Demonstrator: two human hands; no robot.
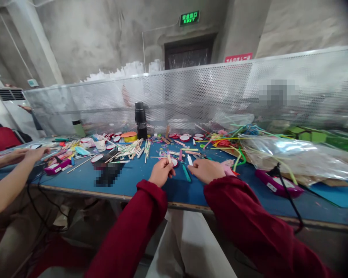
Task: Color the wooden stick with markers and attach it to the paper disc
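My left hand [161,172] is closed, pinching a flat wooden craft stick [168,156] that points up from the fingertips. Just beyond it on the table lies a round white lid with a red rim [174,162]. My right hand [206,170] reaches in from the right, palm down, its fingertips closed at the lower end of a small white tube [190,160]; the exact grip is partly hidden. Between both hands rests a teal pen-like tool [186,173]. A pink piece [180,155] and several pale sticks [191,150] lie behind.
A black bottle [140,120] stands before the perforated metal divider [191,92]. Bundled craft sticks [130,150] lie left. Clear plastic bags [301,154] and a corded purple box [278,183] are right. Another person's arm [14,173] reaches in from the left beside a second purple box [57,166].
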